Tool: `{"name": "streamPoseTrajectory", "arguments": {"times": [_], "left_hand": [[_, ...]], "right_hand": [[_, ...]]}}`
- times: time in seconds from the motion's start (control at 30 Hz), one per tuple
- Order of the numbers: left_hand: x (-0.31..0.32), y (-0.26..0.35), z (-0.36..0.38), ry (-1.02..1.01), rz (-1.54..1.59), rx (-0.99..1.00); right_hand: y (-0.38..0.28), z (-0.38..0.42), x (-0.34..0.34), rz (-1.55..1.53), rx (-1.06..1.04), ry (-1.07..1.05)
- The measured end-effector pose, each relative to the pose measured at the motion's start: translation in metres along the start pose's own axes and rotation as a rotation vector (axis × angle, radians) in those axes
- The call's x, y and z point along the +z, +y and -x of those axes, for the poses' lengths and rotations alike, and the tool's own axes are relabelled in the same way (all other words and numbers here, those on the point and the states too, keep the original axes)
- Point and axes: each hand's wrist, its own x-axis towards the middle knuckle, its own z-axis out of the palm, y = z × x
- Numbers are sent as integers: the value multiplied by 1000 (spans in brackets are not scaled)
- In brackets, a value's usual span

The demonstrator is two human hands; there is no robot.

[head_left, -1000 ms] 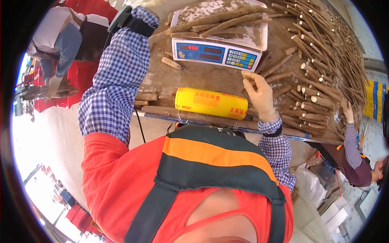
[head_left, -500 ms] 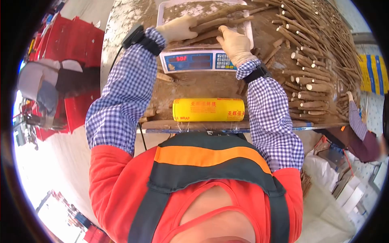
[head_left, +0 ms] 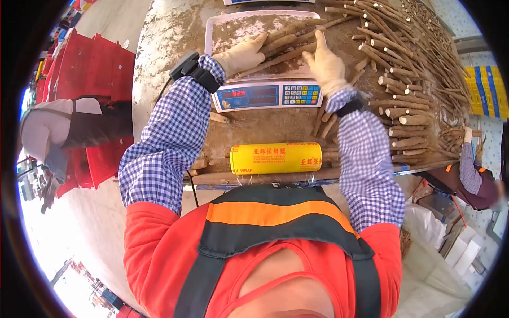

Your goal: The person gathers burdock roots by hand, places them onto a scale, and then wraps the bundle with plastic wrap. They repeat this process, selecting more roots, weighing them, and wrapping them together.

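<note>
Several brown root sticks lie slantwise across the dirty tray of a white scale with a lit red display. At their left end my gloved left hand is closed round the sticks, its thumb and fingers on them. My gloved right hand is beside their right part, its fingers apart, with the index finger stretched out; nothing shows in its grasp. A yellow roll of wrap lies in front of the scale.
Piles of cut sticks cover the table's right side. Red bins and a person are at the left. Another person handles sticks at the right. Yellow crates stand beyond; a second scale shows at the top edge.
My right hand has opened away from the sticks and moved slightly right and down. The display digits have changed. The whole view has shifted a little.
</note>
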Motion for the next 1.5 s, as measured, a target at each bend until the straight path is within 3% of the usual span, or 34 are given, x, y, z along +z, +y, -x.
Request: {"name": "streamPoseTrajectory", "arguments": {"times": [0.03,0.1,0.17,0.3,0.37,0.43,0.5,0.53,0.57,0.6,0.73,0.77,0.83,0.87,1.0,1.17,1.23,1.27,1.3,1.33,1.37,1.4,1.43,1.5], "left_hand": [[-1,6,1,0,0,1],[-5,25,3,-19,-39,-107],[0,25,2,-4,-102,-104],[-13,22,-18,-84,85,-195],[-16,1,-31,-290,245,-247],[-28,19,-19,-234,376,-245],[-50,43,-2,-492,934,-456],[-52,69,11,-352,1067,-479],[-33,53,12,-258,960,-303],[-31,68,21,-160,1140,-358],[-18,85,47,58,1613,-431],[-13,87,53,69,1615,-436],[-5,105,65,173,1679,-336],[2,113,71,222,1652,-319],[24,151,90,420,1634,-341],[39,203,121,552,1791,-271],[55,205,130,449,1727,-395],[66,208,134,492,1664,-444],[69,222,143,500,1665,-444],[72,235,154,504,1717,-454],[76,248,166,513,1769,-467],[80,271,174,590,1844,-499],[91,282,183,585,1864,-508],[111,291,202,499,1816,-379]], "right_hand": [[-4,13,16,0,1,0],[-1,25,76,-685,-166,420],[-13,16,130,-1210,-95,165],[-59,24,83,-1711,195,-27],[-62,22,81,-1701,161,-28],[-62,17,91,-1669,206,34],[-65,13,102,-1572,82,153],[-70,15,100,-1522,48,270],[-75,18,99,-1469,16,382],[-77,23,92,-1334,-26,443],[-68,49,70,-1333,-121,246],[-64,58,68,-1332,-126,235],[-55,78,65,-925,-331,373],[-50,85,62,-918,-378,341],[-29,135,51,-639,-387,267],[2,194,46,-463,-471,236],[13,223,40,-410,-600,248],[21,233,46,-292,-625,279],[30,241,51,-290,-632,277],[38,246,56,-487,-612,270],[47,251,60,-684,-589,254],[54,250,60,-847,-506,20],[56,252,54,-892,-629,-64],[66,275,25,-754,-432,-423]]}}
